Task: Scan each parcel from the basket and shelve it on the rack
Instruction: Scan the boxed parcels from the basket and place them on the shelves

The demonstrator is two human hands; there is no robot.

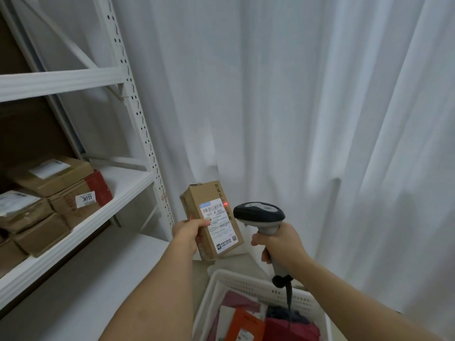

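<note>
- The left hand [187, 231] grips a small cardboard parcel [211, 219] from its left side, thumb lying across the front face at the edge of the white shipping label [219, 226], the other fingers hidden behind the box.
- The parcel is held up in the air, tilted, label facing the camera, above and just beyond the far rim of the white plastic basket [246, 284].
- The right hand [279, 244] is wrapped around the grey handle of a handheld barcode scanner [262, 217], fingers curled tight; its black head points left at the parcel.
- A red scan light [225, 204] shows at the label's upper right corner.
- The two hands are apart, with the parcel's right edge and the scanner head close together between them.
- The scanner's black cable [289, 297] hangs down into the basket, which holds red, pink and orange soft parcels [248, 321].
- On the white rack [128, 185] to the left, several brown boxes [51, 193] sit stacked, one tagged "3011".
</note>
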